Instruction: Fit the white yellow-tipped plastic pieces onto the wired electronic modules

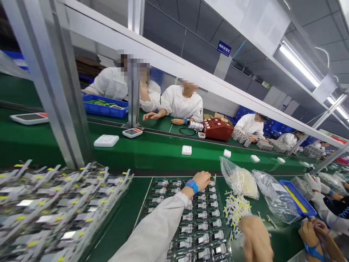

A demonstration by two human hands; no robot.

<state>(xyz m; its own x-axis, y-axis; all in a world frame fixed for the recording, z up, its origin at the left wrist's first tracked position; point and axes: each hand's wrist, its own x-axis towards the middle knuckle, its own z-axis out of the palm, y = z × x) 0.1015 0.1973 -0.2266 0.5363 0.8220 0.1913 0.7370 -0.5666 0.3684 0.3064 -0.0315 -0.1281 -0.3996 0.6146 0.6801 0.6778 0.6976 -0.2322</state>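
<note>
"Head camera, and we're looking down at a clear tray (222,214), front and centre on the green table (117,218), with rows of small pale parts (202,226) in its pockets. How far along is it?"

"Loaded with parts in the rows I can see, but that's only half the picture! Look left: a blurred, crowded batch (68,214) has long strips with yellow tabs lying across it. The centre tray shows hardly any, so I'd judge the strip side of it barely begun."

"And the left hand (201,181)?"

"Up at the tray's far right corner, blue band at the wrist, fingers reaching close to a single pale strip (215,179). Whether they grasp it or merely rest beside it, I can't tell."

"Right hand (255,236)?"

"Pure motion blur (the camera is no help there), near the loose strip pile (237,211). Clenched, released, carrying something? Can't tell either."

"Plenty left in supply?"

"Plenty! That pile sits just right of the tray, with a plastic bag (245,183) of pale pieces behind it. Across the way, white devices (187,150) dot the green belt (152,154), while a co-worker's hands (313,233) are busy at far right."
</note>
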